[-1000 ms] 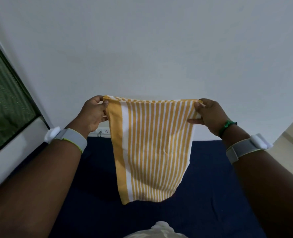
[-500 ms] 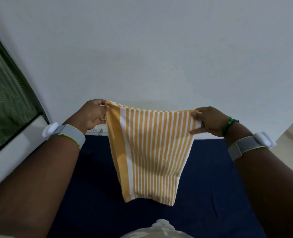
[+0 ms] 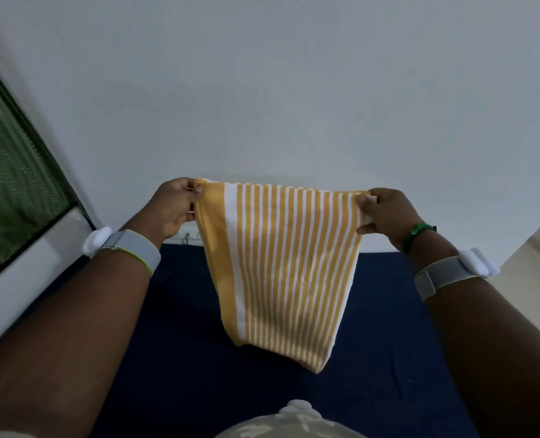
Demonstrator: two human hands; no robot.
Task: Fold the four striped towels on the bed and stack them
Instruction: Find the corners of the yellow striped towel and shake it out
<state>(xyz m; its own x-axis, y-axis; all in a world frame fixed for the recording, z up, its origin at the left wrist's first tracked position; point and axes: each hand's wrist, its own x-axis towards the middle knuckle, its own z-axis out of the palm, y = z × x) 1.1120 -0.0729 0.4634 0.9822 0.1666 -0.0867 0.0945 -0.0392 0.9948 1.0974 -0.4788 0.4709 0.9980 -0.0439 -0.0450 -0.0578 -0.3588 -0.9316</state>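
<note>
Left hand (image 3: 172, 206) and right hand (image 3: 385, 216) each pinched on a top corner of the striped towel (image 3: 281, 263).
The towel is held hanging above the bed (image 3: 174, 343), apparently part-folded; another fold, then laying it down, is judged to be called for. The wall (image 3: 262, 90) is seen behind the bed.

Yellow-and-white stripes run down the towel (image 3: 281, 273), a broad yellow band at its left edge, over a dark navy bed (image 3: 174, 358) and pale grey wall (image 3: 278, 90).

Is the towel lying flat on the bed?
No, the towel hangs in the air above the bed, held at its top corners by the left hand and right hand.
</note>
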